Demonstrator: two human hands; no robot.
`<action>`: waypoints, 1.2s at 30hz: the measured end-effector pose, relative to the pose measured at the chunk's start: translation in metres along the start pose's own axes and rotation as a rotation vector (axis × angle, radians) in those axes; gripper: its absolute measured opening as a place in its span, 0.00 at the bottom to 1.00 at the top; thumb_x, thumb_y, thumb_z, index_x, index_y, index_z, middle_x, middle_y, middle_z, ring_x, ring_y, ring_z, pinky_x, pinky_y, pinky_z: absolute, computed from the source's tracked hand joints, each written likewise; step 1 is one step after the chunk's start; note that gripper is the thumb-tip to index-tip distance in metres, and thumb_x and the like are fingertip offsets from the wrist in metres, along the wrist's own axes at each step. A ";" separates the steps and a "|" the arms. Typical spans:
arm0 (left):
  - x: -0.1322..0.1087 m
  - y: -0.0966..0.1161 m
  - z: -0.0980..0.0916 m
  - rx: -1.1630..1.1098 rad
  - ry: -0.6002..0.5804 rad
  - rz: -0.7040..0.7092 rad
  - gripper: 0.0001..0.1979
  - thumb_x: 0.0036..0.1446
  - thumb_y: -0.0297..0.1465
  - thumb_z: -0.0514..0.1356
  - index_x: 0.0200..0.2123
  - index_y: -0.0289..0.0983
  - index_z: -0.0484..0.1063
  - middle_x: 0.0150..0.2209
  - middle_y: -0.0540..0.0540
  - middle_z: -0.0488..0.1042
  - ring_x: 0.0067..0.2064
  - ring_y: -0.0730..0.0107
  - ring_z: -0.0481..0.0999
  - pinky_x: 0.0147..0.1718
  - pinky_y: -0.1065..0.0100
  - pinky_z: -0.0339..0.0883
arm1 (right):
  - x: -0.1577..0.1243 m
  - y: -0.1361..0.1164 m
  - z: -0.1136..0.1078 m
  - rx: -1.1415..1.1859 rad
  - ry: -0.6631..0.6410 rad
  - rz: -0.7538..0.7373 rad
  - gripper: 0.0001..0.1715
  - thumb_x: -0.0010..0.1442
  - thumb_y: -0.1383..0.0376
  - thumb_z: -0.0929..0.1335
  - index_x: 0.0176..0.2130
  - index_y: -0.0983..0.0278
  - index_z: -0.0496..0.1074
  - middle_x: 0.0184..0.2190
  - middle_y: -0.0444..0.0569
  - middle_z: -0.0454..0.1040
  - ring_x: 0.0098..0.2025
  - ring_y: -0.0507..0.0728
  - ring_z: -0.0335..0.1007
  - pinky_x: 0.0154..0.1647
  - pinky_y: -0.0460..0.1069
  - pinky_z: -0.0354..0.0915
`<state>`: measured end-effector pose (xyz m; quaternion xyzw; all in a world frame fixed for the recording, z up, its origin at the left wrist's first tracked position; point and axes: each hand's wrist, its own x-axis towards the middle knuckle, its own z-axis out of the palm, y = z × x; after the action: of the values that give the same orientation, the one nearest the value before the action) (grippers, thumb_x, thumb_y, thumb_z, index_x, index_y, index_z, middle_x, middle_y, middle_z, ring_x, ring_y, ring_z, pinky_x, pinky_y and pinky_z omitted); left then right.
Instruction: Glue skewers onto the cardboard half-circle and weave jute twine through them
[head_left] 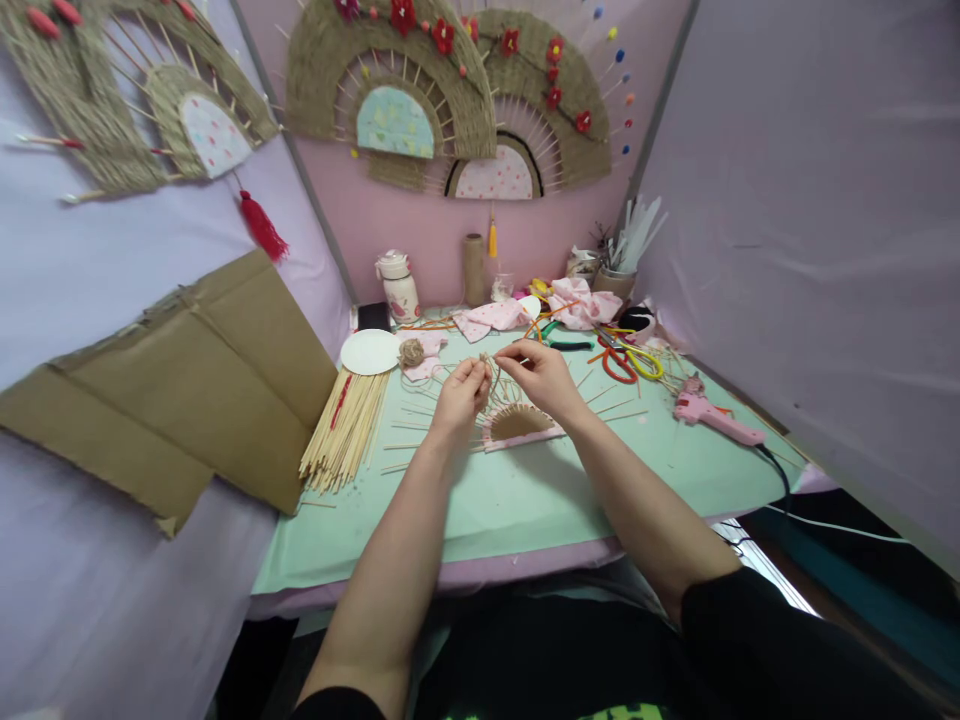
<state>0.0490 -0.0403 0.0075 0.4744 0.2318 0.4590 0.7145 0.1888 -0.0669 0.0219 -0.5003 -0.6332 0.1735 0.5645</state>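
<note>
My left hand (466,392) is closed in a pinch on thin twine (486,360) above the table's middle. Close beside it, my right hand (538,372) also pinches the twine, with its fingertips almost meeting the left ones. Below both hands lies a half-round fan frame (523,425): a brown cardboard half disc with a pink edge, from which thin wooden sticks spread outward. Some twine crosses the sticks under my hands, partly hidden by them. A ball of twine (411,352) sits to the left, beyond my left hand.
At left are a bundle of wooden sticks (346,430), a white disc (370,352) and a leaning cardboard sheet (187,370). Scissors (619,362), green-handled pliers (566,345) and a pink glue gun (712,415) with its cord lie right. A bottle (398,288) stands behind.
</note>
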 end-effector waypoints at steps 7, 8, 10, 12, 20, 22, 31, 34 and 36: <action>0.002 -0.007 0.002 0.230 0.111 0.199 0.12 0.60 0.37 0.58 0.27 0.37 0.66 0.18 0.55 0.56 0.20 0.80 0.52 0.19 0.77 0.46 | -0.005 -0.012 0.009 0.267 0.037 0.210 0.10 0.51 0.58 0.71 0.29 0.64 0.76 0.26 0.46 0.76 0.28 0.53 0.69 0.31 0.49 0.65; 0.002 -0.007 0.002 0.248 0.113 0.210 0.12 0.61 0.37 0.57 0.27 0.37 0.65 0.19 0.55 0.59 0.20 0.80 0.52 0.20 0.77 0.47 | -0.005 -0.013 0.010 0.286 0.040 0.216 0.10 0.51 0.59 0.71 0.29 0.63 0.77 0.25 0.46 0.76 0.28 0.53 0.69 0.32 0.49 0.65; 0.002 -0.008 0.003 0.281 0.112 0.229 0.12 0.61 0.36 0.56 0.27 0.37 0.65 0.21 0.54 0.64 0.20 0.80 0.53 0.20 0.77 0.48 | -0.005 -0.015 0.013 0.301 0.047 0.215 0.09 0.51 0.59 0.71 0.28 0.63 0.77 0.23 0.45 0.74 0.27 0.53 0.69 0.32 0.49 0.65; 0.002 -0.008 0.002 0.305 0.105 0.245 0.13 0.62 0.36 0.56 0.27 0.37 0.64 0.23 0.52 0.66 0.21 0.79 0.55 0.21 0.77 0.50 | -0.005 -0.015 0.015 0.294 0.070 0.214 0.09 0.50 0.59 0.71 0.27 0.63 0.77 0.22 0.44 0.74 0.27 0.53 0.68 0.32 0.49 0.65; 0.003 -0.012 -0.003 0.343 0.078 0.272 0.14 0.61 0.39 0.56 0.27 0.37 0.64 0.20 0.55 0.58 0.22 0.78 0.54 0.22 0.75 0.49 | -0.007 -0.010 0.017 0.324 0.114 0.237 0.10 0.48 0.59 0.72 0.28 0.63 0.78 0.26 0.45 0.75 0.30 0.53 0.68 0.33 0.49 0.64; 0.004 -0.012 -0.003 0.359 0.062 0.272 0.16 0.61 0.41 0.56 0.26 0.37 0.63 0.19 0.55 0.57 0.22 0.78 0.53 0.22 0.75 0.48 | -0.006 -0.009 0.016 0.343 0.114 0.249 0.10 0.47 0.60 0.73 0.28 0.64 0.78 0.26 0.45 0.75 0.29 0.52 0.67 0.33 0.48 0.63; 0.005 -0.011 -0.003 0.334 0.003 0.243 0.19 0.58 0.45 0.59 0.25 0.36 0.65 0.18 0.56 0.53 0.21 0.78 0.51 0.21 0.73 0.47 | -0.005 -0.002 0.010 0.417 0.028 0.299 0.12 0.46 0.59 0.73 0.30 0.65 0.78 0.26 0.45 0.74 0.29 0.51 0.65 0.30 0.47 0.61; 0.005 -0.013 -0.002 0.258 -0.021 0.249 0.18 0.59 0.43 0.59 0.25 0.36 0.64 0.19 0.55 0.57 0.23 0.78 0.56 0.24 0.75 0.52 | -0.004 -0.002 0.011 0.432 -0.006 0.310 0.13 0.46 0.58 0.73 0.31 0.65 0.77 0.26 0.45 0.74 0.30 0.52 0.66 0.30 0.47 0.62; 0.004 -0.012 0.000 0.122 -0.010 0.239 0.17 0.60 0.41 0.59 0.25 0.36 0.63 0.20 0.53 0.60 0.25 0.78 0.61 0.27 0.75 0.57 | -0.004 -0.003 0.014 0.423 -0.004 0.298 0.14 0.48 0.58 0.72 0.32 0.64 0.76 0.27 0.45 0.75 0.31 0.52 0.67 0.32 0.48 0.63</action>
<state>0.0562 -0.0386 -0.0025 0.5438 0.1976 0.5232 0.6257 0.1749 -0.0668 0.0175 -0.4589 -0.5030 0.3842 0.6235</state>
